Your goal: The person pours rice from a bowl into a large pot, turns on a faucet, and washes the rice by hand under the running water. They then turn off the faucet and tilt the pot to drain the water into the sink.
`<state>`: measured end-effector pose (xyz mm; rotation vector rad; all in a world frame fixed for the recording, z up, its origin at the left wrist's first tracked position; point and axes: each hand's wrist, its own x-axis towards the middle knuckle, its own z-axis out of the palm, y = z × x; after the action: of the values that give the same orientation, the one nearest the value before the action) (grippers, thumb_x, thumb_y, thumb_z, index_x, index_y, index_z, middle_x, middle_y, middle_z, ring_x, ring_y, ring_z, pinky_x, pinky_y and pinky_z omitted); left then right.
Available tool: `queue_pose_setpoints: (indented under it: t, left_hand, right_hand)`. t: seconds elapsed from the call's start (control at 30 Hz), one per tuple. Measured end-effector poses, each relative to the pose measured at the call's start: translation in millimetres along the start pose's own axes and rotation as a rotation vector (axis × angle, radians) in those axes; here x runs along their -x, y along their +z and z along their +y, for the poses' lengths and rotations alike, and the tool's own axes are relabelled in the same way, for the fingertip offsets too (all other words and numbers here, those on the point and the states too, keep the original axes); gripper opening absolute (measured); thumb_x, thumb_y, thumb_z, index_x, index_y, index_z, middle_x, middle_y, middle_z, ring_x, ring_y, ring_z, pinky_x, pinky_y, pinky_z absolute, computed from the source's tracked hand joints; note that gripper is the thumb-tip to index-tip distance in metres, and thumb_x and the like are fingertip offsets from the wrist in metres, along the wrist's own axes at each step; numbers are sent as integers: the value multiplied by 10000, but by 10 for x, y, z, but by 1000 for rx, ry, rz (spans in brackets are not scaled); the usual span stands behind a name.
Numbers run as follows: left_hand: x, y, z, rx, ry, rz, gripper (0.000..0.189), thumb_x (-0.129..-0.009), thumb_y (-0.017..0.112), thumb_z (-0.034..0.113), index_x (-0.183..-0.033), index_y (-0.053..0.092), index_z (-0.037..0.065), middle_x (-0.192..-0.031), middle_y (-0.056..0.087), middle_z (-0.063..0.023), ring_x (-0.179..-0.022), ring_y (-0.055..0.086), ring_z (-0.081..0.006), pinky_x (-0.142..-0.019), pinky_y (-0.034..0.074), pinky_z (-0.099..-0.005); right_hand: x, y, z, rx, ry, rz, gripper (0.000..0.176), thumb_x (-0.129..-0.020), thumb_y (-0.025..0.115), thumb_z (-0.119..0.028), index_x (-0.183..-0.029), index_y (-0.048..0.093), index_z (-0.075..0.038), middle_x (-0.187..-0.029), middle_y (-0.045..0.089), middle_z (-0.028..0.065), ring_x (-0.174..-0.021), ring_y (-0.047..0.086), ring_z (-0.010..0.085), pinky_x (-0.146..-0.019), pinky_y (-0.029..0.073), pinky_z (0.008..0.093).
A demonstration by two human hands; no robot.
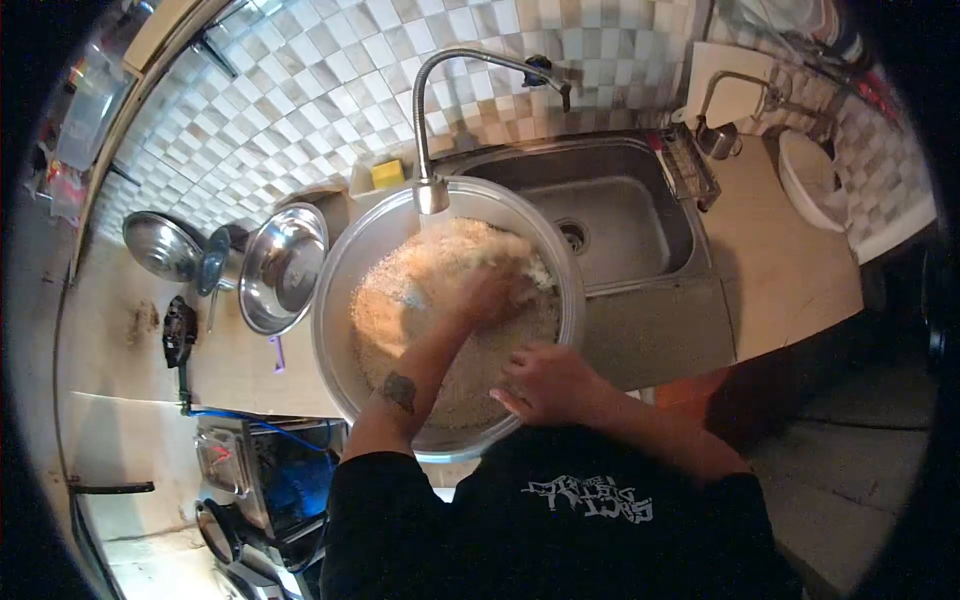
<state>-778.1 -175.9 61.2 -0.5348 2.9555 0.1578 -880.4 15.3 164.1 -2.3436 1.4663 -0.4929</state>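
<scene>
Closest to us is a black T-shirt (440, 530) with pale lettering, and past it we're looking down into a big translucent basin (328, 335) that's sitting right under both hands. We're seeing a tan, grainy mass (385, 305) filling its bottom. The left hand (495, 292), on the tattooed arm, is reaching in toward the far right part and touching the grains; it's blurring, so we can't tell if it's gripping any. The right hand (545, 383) is hovering nearer the body, over the basin's near right side, fingers loosely curled, nothing visible in it. The tap (432, 195) is hanging over the far rim, and the sink (625, 225) is sitting just beside, on the right.
</scene>
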Motion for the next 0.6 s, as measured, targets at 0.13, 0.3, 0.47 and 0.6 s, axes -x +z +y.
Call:
queue_pose_setpoints:
  t: [0.13, 0.3, 0.47, 0.6]
  left_hand:
    - [228, 171, -582, 191, -468, 144, 588, -864, 540, 456, -1370, 386, 199, -1404, 363, -186, -1253, 398, -387, -1028, 312, -527]
    - [887, -34, -476, 31, -399, 112, 549, -869, 540, 438, -1313, 445, 130, -1261, 495, -231, -1179, 478, -377, -998, 359, -493]
    - [1087, -289, -1057, 358, -723, 280, 424, -868, 544, 394, -1164, 588, 93, -1033, 629, -246, -980, 611, -378, -906, 453, -451]
    - [821, 369, -1665, 95, -927, 401, 351, -884, 497, 374, -1038, 632, 90, -999, 633, -235, -907, 619, -376, -816, 490, -426]
  right_hand:
    - [11, -2, 22, -115, 32, 22, 256, -843, 607, -304, -805, 618, -52, -789, 603, 108, -772, 617, 259, -613, 514, 381]
    - [65, -80, 352, -283, -191, 247, 170, -803, 658, -241, -758, 615, -83, -763, 590, 74, -723, 586, 234, -702, 472, 370]
    - [33, -304, 764, -131, -296, 202, 163, -790, 658, -227, -701, 615, -98, -720, 570, 55, -731, 534, 211, -838, 380, 378]
    - [62, -247, 885, -99, -359, 172, 200, -812, 640, -260, -694, 626, -99, -690, 551, 50, -789, 520, 221, -894, 361, 401]
